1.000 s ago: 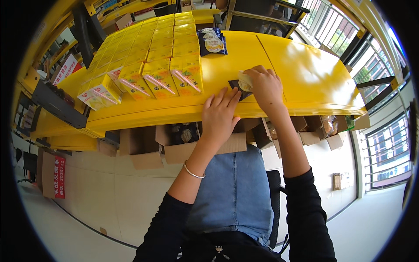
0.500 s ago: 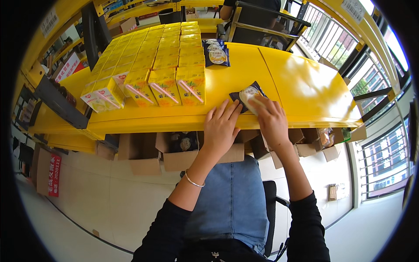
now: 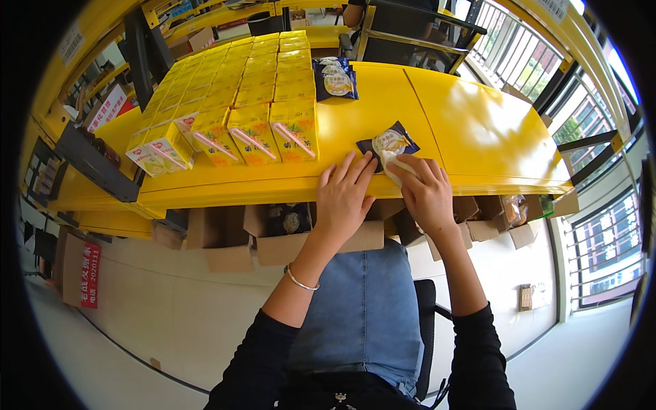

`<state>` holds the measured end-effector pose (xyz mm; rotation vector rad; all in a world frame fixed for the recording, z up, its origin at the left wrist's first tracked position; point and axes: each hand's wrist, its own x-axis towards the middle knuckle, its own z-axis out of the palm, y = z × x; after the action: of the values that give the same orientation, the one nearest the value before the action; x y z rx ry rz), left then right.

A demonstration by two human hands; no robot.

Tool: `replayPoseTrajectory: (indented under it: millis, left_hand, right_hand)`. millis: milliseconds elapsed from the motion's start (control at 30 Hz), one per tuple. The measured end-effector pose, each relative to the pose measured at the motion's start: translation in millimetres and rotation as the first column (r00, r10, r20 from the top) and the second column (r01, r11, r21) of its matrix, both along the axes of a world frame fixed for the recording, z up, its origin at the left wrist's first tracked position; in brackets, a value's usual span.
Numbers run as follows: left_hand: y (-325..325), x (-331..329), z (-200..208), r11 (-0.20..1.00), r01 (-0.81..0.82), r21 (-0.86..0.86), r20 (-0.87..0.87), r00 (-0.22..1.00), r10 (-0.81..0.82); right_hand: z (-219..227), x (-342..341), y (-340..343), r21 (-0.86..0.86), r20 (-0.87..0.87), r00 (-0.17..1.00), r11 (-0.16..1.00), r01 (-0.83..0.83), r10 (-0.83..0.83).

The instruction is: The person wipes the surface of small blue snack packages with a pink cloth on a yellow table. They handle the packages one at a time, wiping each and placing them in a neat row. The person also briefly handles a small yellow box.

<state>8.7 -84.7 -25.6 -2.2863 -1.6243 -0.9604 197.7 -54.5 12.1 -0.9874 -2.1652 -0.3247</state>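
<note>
Bright yellow colors the table (image 3: 488,130) and the cartons (image 3: 294,113), which bear pink straws (image 3: 253,143); the packet (image 3: 388,143) is navy with a pale print, the cloth (image 3: 389,164) white, the sleeves (image 3: 478,348) black.

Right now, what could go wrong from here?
The packet lies near the front edge of the table, so a tug from the white cloth under the right hand might drag it off. The left hand sits close to the nearest yellow box, so a sideways slip could nudge it.
</note>
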Motion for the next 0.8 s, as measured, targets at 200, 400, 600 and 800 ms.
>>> replayPoseTrajectory:
  millis: [200,400,600,800]
  left_hand:
    - [0.5,2.6,0.4,1.000,-0.002,0.010,0.005,1.000,0.001]
    - [1.2,-1.1,-1.2,1.000,0.002,0.026,-0.009,1.000,-0.002]
    - [-0.9,1.5,3.2,1.000,-0.002,0.016,-0.032,0.999,0.002]
    - [-0.4,0.1,-2.5,1.000,-0.010,0.018,-0.057,0.998,0.011]
  right_hand:
    - [-5.6,38.1,29.4,-0.136,-0.074,0.928,0.926,0.353,-0.365]
    - [7.8,14.7,40.5,-0.611,-0.320,0.879,0.786,0.095,-0.355]
    - [-7.6,1.2,44.0,-0.338,-0.690,0.682,0.941,-0.004,-0.244]
    - [6.9,-1.4,31.9,-0.226,-0.571,0.794,0.970,0.091,-0.207]
